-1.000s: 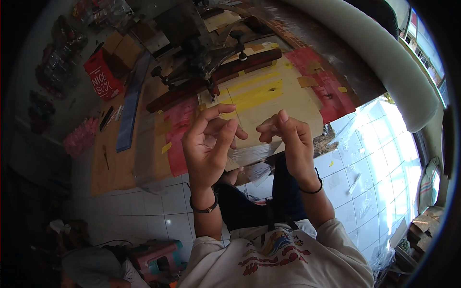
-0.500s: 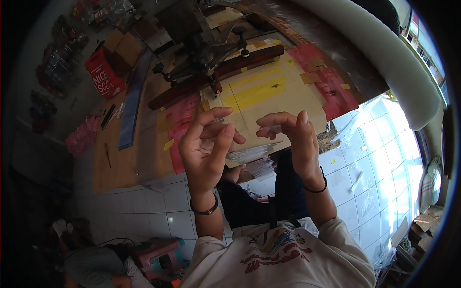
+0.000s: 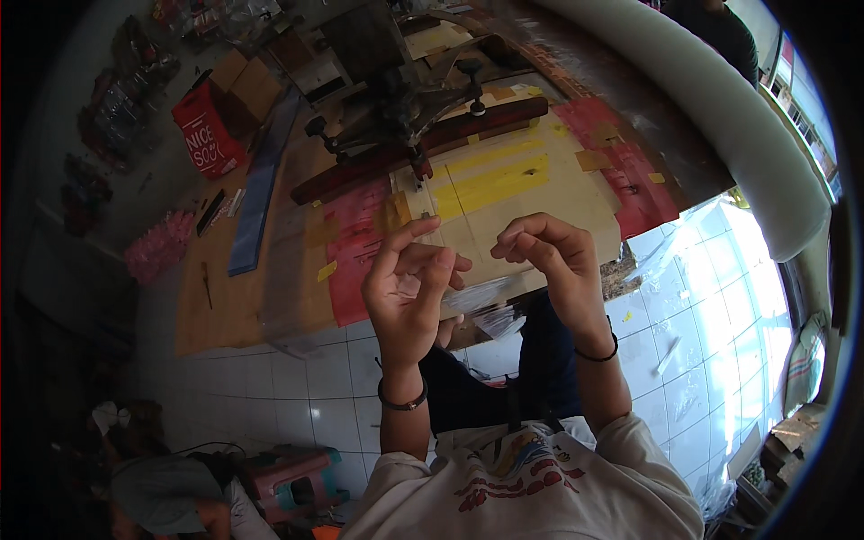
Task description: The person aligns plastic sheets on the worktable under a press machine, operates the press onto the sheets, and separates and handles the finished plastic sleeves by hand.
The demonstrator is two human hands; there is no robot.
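Note:
Both my hands are raised above the near edge of the work table. In my left hand [image 3: 405, 292] the fingers curl loosely, with the index finger and thumb apart. A small clear plastic piece [image 3: 408, 285] seems to lie between its curled fingers and palm. My right hand [image 3: 562, 270] is closed in a pinch, thumb against fingertips; whatever it holds is too thin or hidden to make out. Below them lies a cream board [image 3: 576, 202] with yellow tape [image 3: 495, 184] across it. Crumpled clear film [image 3: 490, 295] hangs at its near edge.
Beyond the board stands a dark press-like frame with a red bar [image 3: 360, 174]. Red sheets [image 3: 355, 234] flank the board. On the left lie a blue strip [image 3: 261, 193], a red bag [image 3: 207, 135] and pink plastic [image 3: 160, 247]. A person [image 3: 166, 495] is at lower left, beside a pink stool [image 3: 297, 481].
My right thumb and fingertips have closed together; clear film showed at them before. My left hand keeps nearly the same curl. The whole view has shifted slightly.

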